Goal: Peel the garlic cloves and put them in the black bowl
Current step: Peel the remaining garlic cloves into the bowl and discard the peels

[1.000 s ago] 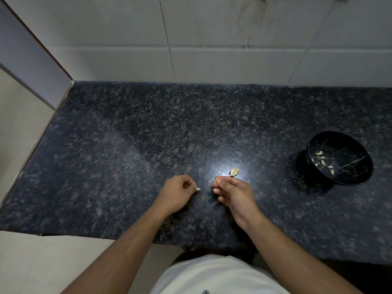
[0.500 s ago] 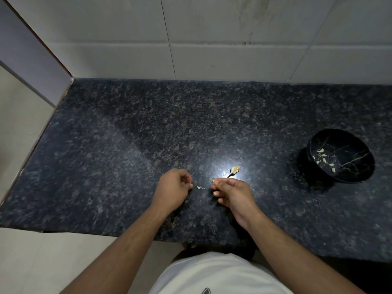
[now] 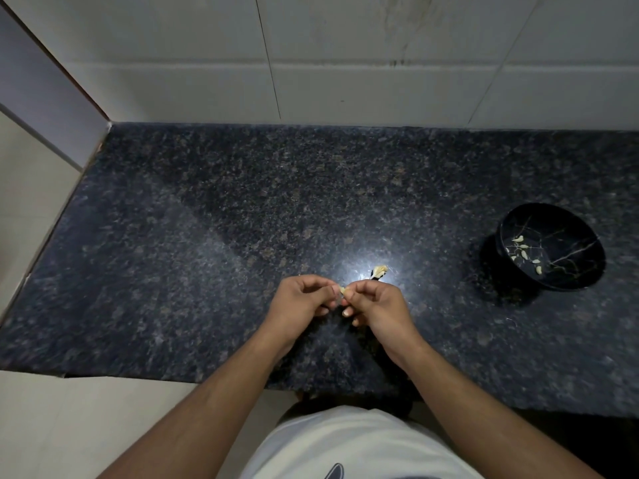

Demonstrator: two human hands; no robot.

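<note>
I saw both hands, left [image 3: 300,299] and right [image 3: 375,304], pinching clove [image 3: 343,290] over surface [image 3: 207,236], left of bowl [image 3: 549,247]; peel scrap [image 3: 379,270] just beyond.

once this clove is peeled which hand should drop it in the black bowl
Probably the right hand. It pinches the garlic clove together with the left hand, and the black bowl sits on its side of the countertop, so no cross-body reach.

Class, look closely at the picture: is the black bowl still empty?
No. The black bowl already holds several pale garlic cloves, scattered across its bottom, while it stands on the countertop.
</note>
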